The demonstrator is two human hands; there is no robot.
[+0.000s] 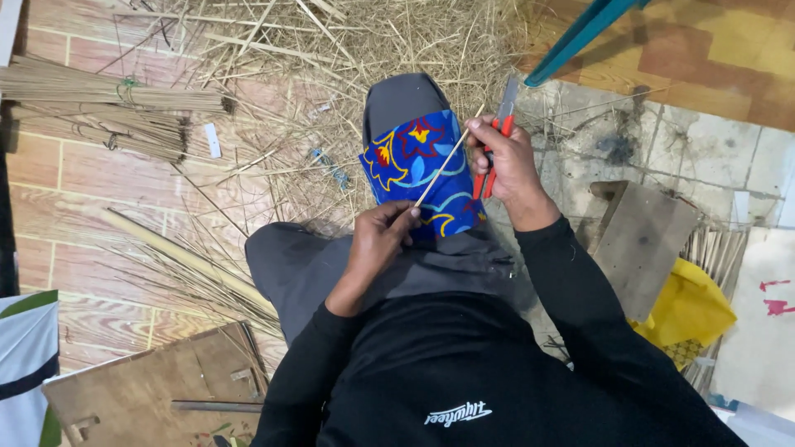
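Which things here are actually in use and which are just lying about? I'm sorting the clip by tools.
In use:
left hand pinching a thin stick
right hand gripping a red-handled knife
patterned blue cloth over the knee

Lying about:
tied stick bundles
loose straw
wooden block
yellow bag

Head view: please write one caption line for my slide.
Left hand holds thin stick; right hand grips red-handled knife over blue patterned cloth.
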